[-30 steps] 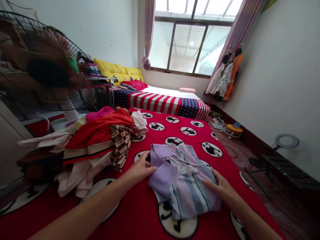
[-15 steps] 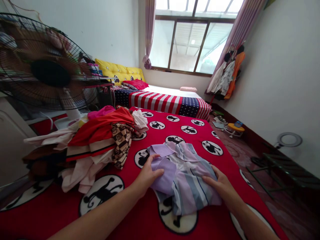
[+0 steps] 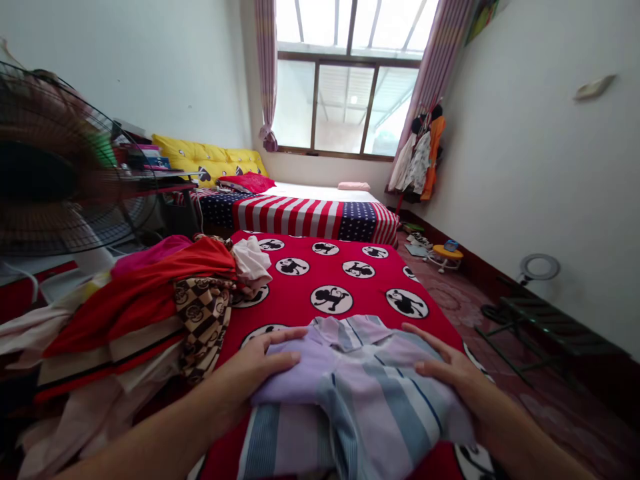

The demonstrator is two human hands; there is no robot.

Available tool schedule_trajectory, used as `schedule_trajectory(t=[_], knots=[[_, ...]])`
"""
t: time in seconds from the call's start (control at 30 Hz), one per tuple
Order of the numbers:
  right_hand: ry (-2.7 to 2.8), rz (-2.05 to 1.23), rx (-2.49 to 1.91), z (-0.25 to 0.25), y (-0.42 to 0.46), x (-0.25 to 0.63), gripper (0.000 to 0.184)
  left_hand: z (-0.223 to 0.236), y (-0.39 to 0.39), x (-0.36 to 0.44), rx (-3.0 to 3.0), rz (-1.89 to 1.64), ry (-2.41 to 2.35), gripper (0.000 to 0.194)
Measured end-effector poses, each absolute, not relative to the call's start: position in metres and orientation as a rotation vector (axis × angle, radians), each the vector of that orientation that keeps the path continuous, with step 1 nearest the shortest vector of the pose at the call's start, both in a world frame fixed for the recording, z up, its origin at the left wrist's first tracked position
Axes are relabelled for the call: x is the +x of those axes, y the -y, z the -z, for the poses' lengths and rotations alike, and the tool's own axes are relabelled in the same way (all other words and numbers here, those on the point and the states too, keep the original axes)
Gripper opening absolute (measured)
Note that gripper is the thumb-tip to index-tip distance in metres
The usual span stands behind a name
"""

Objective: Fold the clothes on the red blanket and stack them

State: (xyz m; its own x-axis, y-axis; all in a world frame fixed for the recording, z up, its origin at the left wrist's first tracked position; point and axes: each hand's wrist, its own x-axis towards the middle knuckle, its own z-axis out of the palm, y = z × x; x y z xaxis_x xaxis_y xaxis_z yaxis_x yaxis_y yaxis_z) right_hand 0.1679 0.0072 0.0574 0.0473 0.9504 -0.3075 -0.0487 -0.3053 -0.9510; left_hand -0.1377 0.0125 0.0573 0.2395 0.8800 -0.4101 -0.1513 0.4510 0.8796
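A striped shirt (image 3: 370, 393) in lilac, grey and blue, with a collar and a plain lilac panel, lies partly folded and wrinkled in front of me. My left hand (image 3: 267, 363) rests on the lilac panel at its left side, thumb and index finger apart. At the right side, my right hand (image 3: 450, 370) touches the striped cloth, index finger and thumb spread. The other fingers of both hands are mostly hidden. Under the shirt is a red bedspread (image 3: 373, 290) with black figures in white ovals.
A heap of clothes (image 3: 145, 293) in red, pink, white and brown check lies to the left. Beyond it a fan (image 3: 55, 173) stands close by. Another bed (image 3: 300, 210) is under the window. On the right floor are a dark rack (image 3: 555, 323) and a yellow stool (image 3: 447, 252).
The view has shifted right and up, so the shirt and clothes heap appear lower and nearer. Both hands remain at the shirt's sides. More striped cloth shows below the lilac panel.
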Motion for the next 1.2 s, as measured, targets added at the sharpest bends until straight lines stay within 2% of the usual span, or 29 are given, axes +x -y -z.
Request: schedule_trajectory(t=[0.23,0.37,0.47,0.57,0.67,0.77,0.87,1.0,1.1,1.2], knots=[[1.036,-1.028,-1.244,-0.141,-0.139,0.203,0.075,-0.149,-0.164,-0.074,1.177,-1.075,-1.058,0.052],[1.123,-0.650,-1.125,-0.167,-0.216,0.237,0.075,-0.168,-0.258,-0.032,1.409,-1.291,-0.979,0.053],[1.162,-0.431,-1.115,-0.143,-0.264,0.263,0.073,-0.145,-0.309,-0.003,1.457,-1.363,-0.982,0.055],[1.212,-0.334,-1.326,-0.077,-0.298,0.285,0.073,-0.083,-0.335,0.020,1.460,-1.345,-1.092,0.056],[1.215,-0.257,-1.587,0.000,-0.312,0.299,0.060,-0.009,-0.343,0.033,1.509,-1.296,-1.255,0.050],[1.220,-0.204,-1.687,0.048,-0.314,0.308,0.045,0.040,-0.345,0.037,1.623,-1.277,-1.350,0.036],[1.271,-0.167,-1.759,0.055,-0.315,0.318,0.039,0.053,-0.350,0.038,1.722,-1.257,-1.385,0.026],[1.283,-0.096,-1.883,0.042,-0.313,0.321,0.035,0.046,-0.349,0.037,1.767,-1.287,-1.444,0.023],[1.277,0.039,-1.972,0.029,-0.305,0.300,0.038,0.037,-0.338,0.035,1.760,-1.404,-1.542,0.028],[1.464,0.345,-1.921,0.017,-0.296,0.265,0.045,0.031,-0.324,0.033,1.998,-1.519,-1.543,0.037]])
